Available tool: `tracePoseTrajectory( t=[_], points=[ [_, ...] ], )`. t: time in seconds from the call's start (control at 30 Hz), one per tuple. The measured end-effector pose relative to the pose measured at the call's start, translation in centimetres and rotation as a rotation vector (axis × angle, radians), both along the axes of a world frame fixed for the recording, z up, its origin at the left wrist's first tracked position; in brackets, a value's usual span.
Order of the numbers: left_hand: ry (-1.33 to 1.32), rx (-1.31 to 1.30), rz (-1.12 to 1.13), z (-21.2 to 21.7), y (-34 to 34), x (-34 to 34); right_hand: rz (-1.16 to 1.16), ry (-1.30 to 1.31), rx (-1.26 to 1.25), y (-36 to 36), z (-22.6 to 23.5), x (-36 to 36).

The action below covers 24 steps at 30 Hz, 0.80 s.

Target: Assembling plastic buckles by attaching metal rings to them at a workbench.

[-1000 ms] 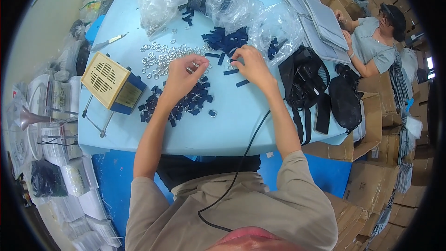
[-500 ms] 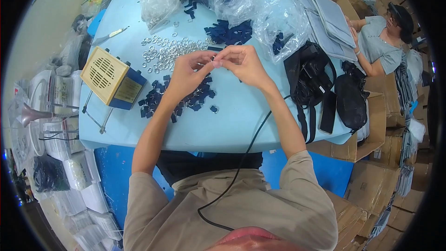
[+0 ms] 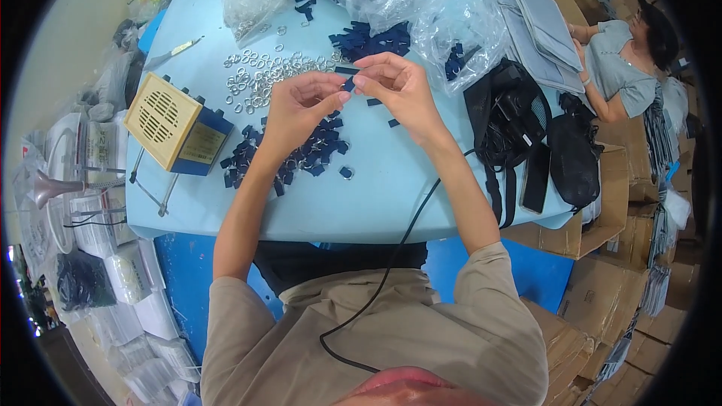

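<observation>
Over the middle of the table, my left hand (image 3: 302, 105) and my right hand (image 3: 400, 98) meet fingertip to fingertip. Between their pinched fingers is a short navy fabric strip (image 3: 348, 83); whether a ring is on it I cannot tell. Beyond my left hand lies a heap of silver metal rings (image 3: 259, 75). Loose navy strips (image 3: 376, 39) are piled past my fingertips. Nearer my left forearm is a pile of navy loops (image 3: 304, 156), some with rings showing. A single loop (image 3: 346, 173) lies apart from that pile.
A cream-and-blue box device (image 3: 179, 126) stands at the table's left, a knife-like tool (image 3: 177, 51) beyond it. Clear plastic bags (image 3: 459, 37) lie at the back. On the right are a black bag (image 3: 508, 116), a phone (image 3: 535, 178), grey folded pieces (image 3: 541, 30) and another person (image 3: 620, 68).
My fingertips have moved apart slightly and away from me, and the navy strip between them now shows more. The view has shifted a little.
</observation>
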<state>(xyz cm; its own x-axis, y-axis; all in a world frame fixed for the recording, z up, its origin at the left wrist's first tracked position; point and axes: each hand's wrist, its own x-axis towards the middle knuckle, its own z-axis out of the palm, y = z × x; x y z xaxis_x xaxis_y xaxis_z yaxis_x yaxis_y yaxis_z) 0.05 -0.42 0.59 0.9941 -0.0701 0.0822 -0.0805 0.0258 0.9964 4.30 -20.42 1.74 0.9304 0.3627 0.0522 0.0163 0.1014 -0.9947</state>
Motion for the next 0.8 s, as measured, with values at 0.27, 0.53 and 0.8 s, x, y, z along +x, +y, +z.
tracePoseTrajectory(
  t=[0.27,0.53,0.8],
  points=[
    [-0.042,-0.002,0.002,0.4,-0.1,-0.2,0.033,0.083,0.081,-0.3,-0.3,0.2],
    [-0.17,0.211,0.038,0.2,-0.2,-0.2,0.015,-0.011,0.012,0.0,0.1,-0.2],
    [-0.058,0.109,0.074,-0.5,0.3,0.0,0.02,-0.051,-0.035,0.3,0.3,-0.7]
  ],
)
